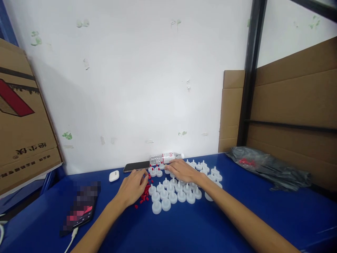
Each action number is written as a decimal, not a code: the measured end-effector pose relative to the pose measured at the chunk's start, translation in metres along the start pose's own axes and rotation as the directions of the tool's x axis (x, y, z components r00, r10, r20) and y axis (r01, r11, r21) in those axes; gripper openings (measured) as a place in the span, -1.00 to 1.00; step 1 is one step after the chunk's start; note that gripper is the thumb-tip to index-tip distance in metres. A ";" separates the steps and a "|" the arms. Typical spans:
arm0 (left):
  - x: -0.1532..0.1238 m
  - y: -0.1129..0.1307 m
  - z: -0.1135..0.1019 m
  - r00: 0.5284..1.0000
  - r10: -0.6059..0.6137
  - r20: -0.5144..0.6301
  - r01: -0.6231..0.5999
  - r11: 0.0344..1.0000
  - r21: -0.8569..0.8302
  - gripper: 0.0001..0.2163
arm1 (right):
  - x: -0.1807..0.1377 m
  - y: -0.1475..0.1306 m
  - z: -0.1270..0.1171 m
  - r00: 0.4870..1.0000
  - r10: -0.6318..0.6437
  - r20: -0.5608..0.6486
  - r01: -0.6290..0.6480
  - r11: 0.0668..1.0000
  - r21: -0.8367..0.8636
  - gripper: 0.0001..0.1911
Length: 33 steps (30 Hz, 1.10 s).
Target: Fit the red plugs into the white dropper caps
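Observation:
Several white spouted bottle caps [181, 196] stand spout-up in a cluster on the blue table [158, 232]. Beside them lies a pile of small red tip caps [145, 196]. My left hand [133, 187] is at the left edge of that pile, fingers bent down and drawn together; whatever is between them is hidden. Over the back of the white caps reaches my right hand [183, 171], its fingers closed together and the fingertips beside spouted caps with red tips [158, 173]. I cannot make out what the right fingertips hold.
Behind the caps lie a plastic water bottle [168, 158] and a dark phone [137, 166]. A white earbud case [114, 176] and a charging phone [83, 207] are at left. A grey plastic bag [268, 168] lies at right. Cardboard [23, 116] stands at the sides.

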<state>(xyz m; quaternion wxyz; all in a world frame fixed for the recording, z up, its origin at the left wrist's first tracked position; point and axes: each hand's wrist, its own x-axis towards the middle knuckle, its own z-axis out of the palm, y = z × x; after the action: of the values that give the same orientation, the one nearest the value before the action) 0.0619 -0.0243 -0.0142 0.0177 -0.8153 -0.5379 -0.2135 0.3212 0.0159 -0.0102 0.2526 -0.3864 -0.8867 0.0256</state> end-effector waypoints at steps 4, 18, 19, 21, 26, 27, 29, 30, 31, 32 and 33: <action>0.000 -0.001 0.001 1.000 -0.003 -0.003 0.003 1.000 0.002 -0.78 | 0.000 -0.005 -0.001 0.999 -0.048 0.016 0.048 0.999 0.005 -0.34; 0.000 0.000 0.001 1.000 0.004 0.016 -0.004 1.000 -0.004 -0.77 | 0.001 -0.005 0.004 0.999 -0.048 0.004 0.048 0.999 -0.005 -0.35; 0.000 0.000 0.001 1.000 0.007 0.015 -0.007 1.000 -0.004 -0.77 | 0.001 -0.007 0.006 0.999 -0.043 0.017 0.043 0.999 0.003 -0.35; 0.000 0.000 0.002 1.000 0.013 0.011 -0.013 1.000 -0.004 -0.77 | 0.003 -0.011 0.010 0.998 -0.025 0.060 0.024 0.999 0.021 -0.34; -0.001 0.000 0.002 1.000 0.021 0.015 -0.021 0.999 -0.025 -0.78 | 0.012 -0.020 0.024 0.984 0.028 0.177 -0.041 0.997 0.068 -0.29; -0.001 0.001 0.002 1.000 0.022 0.011 -0.021 0.999 -0.030 -0.78 | 0.013 -0.021 0.024 0.982 0.029 0.185 -0.042 0.997 0.065 -0.29; 0.000 0.002 0.001 1.000 0.023 -0.006 -0.023 0.999 -0.038 -0.79 | 0.014 -0.023 0.022 0.987 0.028 0.161 -0.036 0.998 0.049 -0.31; 0.000 0.004 0.000 1.000 0.021 -0.019 -0.022 0.999 -0.044 -0.79 | 0.013 -0.025 0.019 0.992 0.026 0.127 -0.031 0.999 0.040 -0.32; -0.001 0.005 -0.002 0.999 0.016 -0.034 -0.018 0.998 -0.056 -0.78 | 0.012 -0.027 0.015 0.997 0.019 0.081 -0.022 0.999 0.034 -0.34; -0.001 0.007 -0.004 0.999 0.008 -0.053 -0.011 0.997 -0.073 -0.77 | 0.011 -0.030 0.010 1.000 0.008 0.029 -0.009 0.999 0.031 -0.37; -0.001 0.010 -0.006 0.997 -0.003 -0.072 -0.004 0.995 -0.095 -0.75 | 0.009 -0.033 0.005 1.000 -0.007 -0.021 0.008 0.999 0.034 -0.40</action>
<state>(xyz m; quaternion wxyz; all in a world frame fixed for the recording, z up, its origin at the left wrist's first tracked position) 0.0685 -0.0311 -0.0076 -0.0016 -0.8071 -0.5261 -0.2681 0.2912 -0.0002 -0.0026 0.2685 -0.3790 -0.8849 0.0354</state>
